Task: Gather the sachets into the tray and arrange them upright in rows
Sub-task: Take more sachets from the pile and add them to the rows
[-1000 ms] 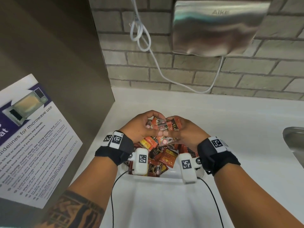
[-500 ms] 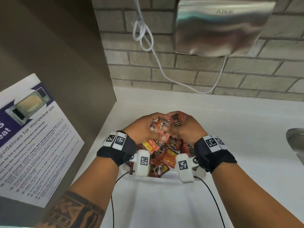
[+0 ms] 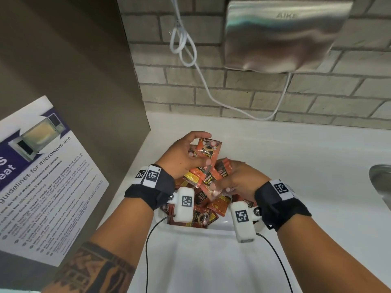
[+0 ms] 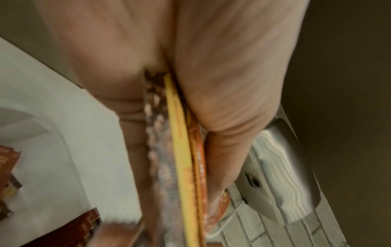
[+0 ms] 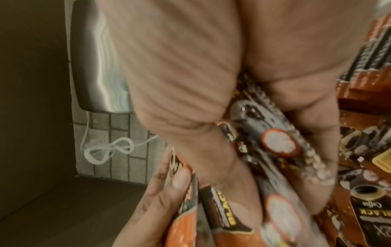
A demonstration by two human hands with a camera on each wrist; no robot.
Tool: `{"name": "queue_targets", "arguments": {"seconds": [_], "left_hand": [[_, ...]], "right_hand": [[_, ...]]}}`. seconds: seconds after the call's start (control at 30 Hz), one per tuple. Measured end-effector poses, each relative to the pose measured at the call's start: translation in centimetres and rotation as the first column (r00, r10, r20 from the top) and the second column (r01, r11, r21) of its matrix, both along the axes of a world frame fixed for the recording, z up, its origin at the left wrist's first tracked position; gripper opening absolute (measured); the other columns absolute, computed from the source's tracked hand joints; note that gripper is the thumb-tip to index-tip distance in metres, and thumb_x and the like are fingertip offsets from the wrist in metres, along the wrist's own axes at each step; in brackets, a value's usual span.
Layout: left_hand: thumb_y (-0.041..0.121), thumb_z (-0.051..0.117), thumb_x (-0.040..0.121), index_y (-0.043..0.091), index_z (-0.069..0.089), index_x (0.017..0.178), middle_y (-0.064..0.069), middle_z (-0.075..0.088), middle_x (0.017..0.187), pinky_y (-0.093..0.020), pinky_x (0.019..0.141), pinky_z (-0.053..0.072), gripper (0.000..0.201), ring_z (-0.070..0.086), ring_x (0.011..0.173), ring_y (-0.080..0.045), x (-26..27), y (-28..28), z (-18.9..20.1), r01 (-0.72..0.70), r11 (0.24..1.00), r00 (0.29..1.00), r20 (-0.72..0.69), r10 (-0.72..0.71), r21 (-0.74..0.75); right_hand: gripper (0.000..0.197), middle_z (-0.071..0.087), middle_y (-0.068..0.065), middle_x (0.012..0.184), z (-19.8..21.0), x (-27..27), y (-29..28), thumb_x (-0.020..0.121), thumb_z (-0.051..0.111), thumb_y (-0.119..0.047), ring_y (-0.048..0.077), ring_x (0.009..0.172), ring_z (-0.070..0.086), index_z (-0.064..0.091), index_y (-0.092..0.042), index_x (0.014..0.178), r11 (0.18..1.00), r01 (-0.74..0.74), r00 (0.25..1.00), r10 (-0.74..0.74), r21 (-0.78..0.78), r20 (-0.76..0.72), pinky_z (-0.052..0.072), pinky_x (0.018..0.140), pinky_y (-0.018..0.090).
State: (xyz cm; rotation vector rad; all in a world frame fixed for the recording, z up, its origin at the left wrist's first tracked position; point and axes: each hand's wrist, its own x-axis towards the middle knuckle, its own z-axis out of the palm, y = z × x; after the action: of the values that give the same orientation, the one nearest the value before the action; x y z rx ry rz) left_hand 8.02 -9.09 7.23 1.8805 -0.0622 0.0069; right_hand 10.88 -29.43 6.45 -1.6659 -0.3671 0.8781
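Note:
Several orange and black coffee sachets (image 3: 211,205) lie heaped in a white tray (image 3: 213,226) on the counter. My left hand (image 3: 201,149) hovers above the heap and pinches a small bundle of sachets (image 3: 212,148) upright between thumb and fingers. In the left wrist view the bundle (image 4: 180,150) shows edge-on in that pinch. My right hand (image 3: 230,176) sits lower, just right of the left, and grips a few more sachets (image 3: 222,171) over the heap. The right wrist view shows those sachets (image 5: 275,143) clamped in its fingers. Both forearms hide the tray's sides.
A steel hand dryer (image 3: 283,34) hangs on the brick wall with a looped white cable (image 3: 184,43). A dark cabinet panel on the left carries a microwave notice (image 3: 42,176). A sink edge (image 3: 380,180) shows at the right of the white counter (image 3: 296,166).
The hands, which met over the heap, have parted. The left hand has risen with its bundle; the right hand has dropped towards the heap with other sachets.

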Motion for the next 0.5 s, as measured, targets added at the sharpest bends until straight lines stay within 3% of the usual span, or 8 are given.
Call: {"name": "queue_targets", "arguments": {"seconds": [0.13,0.23,0.3,0.4,0.5], "left_hand": [[0.004,0.083,0.077,0.03,0.055,0.131,-0.005,0.072,0.113,-0.043,0.084,0.061,0.066,0.073,0.095,-0.022,0.1,-1.2,-0.2,0.025,1.0,1.0,-0.005,-0.025,-0.011],[0.008,0.085,0.076,0.034,0.054,0.132,-0.004,0.07,0.118,-0.047,0.088,0.059,0.069,0.072,0.1,-0.022,0.1,-0.8,-0.4,-0.009,1.0,1.0,0.008,0.009,-0.019],[0.007,0.084,0.077,0.034,0.052,0.134,-0.001,0.07,0.119,-0.044,0.089,0.059,0.071,0.071,0.099,-0.019,-0.1,-0.1,-0.5,-0.036,0.999,0.999,0.018,0.035,0.013],[0.012,0.085,0.077,0.035,0.05,0.134,0.0,0.071,0.114,-0.044,0.091,0.057,0.071,0.07,0.098,-0.017,-0.3,0.5,-0.6,-0.013,0.995,1.0,-0.015,0.015,0.101],[0.02,0.086,0.076,0.031,0.05,0.13,0.002,0.07,0.111,-0.044,0.092,0.056,0.066,0.069,0.098,-0.016,-0.4,0.0,-0.6,0.079,0.965,0.995,-0.074,-0.062,0.249]], "right_hand": [[0.038,0.076,0.005,0.104,0.1,-0.4,0.8,0.079,0.075,0.003,0.023,0.099,0.071,0.067,-0.012,0.112,0.994,-0.065,0.996,0.069,-0.09,0.049,0.054,0.093,0.041],[0.032,0.073,0.019,0.107,0.0,-0.4,0.4,0.088,0.06,0.008,0.031,0.1,0.071,0.061,-0.002,0.118,1.0,0.022,0.997,-0.022,0.004,-0.078,0.055,0.092,0.044],[0.031,0.071,0.024,0.109,0.3,-0.1,0.0,0.092,0.055,0.007,0.034,0.101,0.071,0.058,-0.002,0.121,0.985,0.133,0.98,-0.115,0.11,-0.16,0.055,0.09,0.046],[0.027,0.07,0.017,0.093,1.0,1.0,-0.2,0.098,0.058,-0.009,0.024,0.084,0.073,0.058,-0.01,0.125,0.94,0.314,0.948,-0.318,0.135,0.006,0.057,0.085,0.04],[0.032,0.071,0.004,0.088,1.7,1.8,0.1,0.092,0.07,-0.026,0.013,0.073,0.07,0.06,-0.017,0.121,0.946,0.302,0.904,-0.323,0.117,0.279,0.057,0.078,0.037]]}}
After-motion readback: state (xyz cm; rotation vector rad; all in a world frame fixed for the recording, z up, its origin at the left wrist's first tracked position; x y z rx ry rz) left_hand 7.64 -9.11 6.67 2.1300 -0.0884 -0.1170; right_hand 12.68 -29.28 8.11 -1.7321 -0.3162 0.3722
